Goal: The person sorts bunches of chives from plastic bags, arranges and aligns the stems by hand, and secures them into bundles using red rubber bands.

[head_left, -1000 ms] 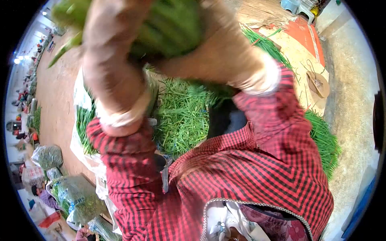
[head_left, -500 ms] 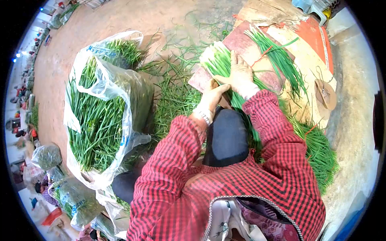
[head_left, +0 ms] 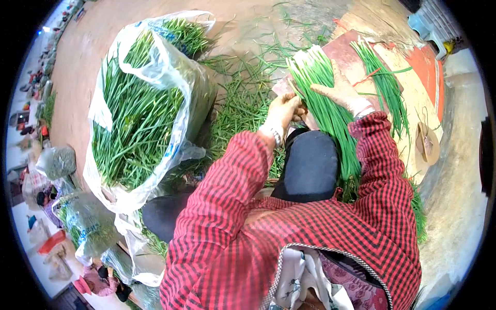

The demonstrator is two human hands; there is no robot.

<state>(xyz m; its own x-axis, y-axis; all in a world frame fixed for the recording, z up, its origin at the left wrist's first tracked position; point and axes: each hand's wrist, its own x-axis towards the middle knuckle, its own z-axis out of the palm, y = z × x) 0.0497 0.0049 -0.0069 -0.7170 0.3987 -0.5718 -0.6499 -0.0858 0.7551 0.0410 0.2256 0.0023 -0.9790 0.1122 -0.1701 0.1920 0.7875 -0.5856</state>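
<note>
A thick bunch of garlic chives (head_left: 329, 109) lies slanting across a reddish board, its pale stem ends at the top and its green leaves hanging past my right knee. My right hand (head_left: 343, 94) clasps the bunch from the right, thumb across the stalks and fingers along the far side. At the bunch's left edge, my left hand (head_left: 283, 112) is closed with fingers pinched together; what sits between them is too small to make out. A smaller bunch of chives (head_left: 385, 85) with a red tie rests to the right on the board (head_left: 346, 44).
A large clear plastic bag (head_left: 199, 98) full of chives stands at my left. Loose leaves (head_left: 240, 106) litter the floor beside it. To the right are a tan round object (head_left: 427, 143) and a blue-grey stool (head_left: 429, 26). Other people and filled bags (head_left: 90, 225) line the far left.
My left hand has moved off the top of the bunch to its left edge, and its fingers have curled in. My right hand still holds the bunch. The view has shifted slightly.
</note>
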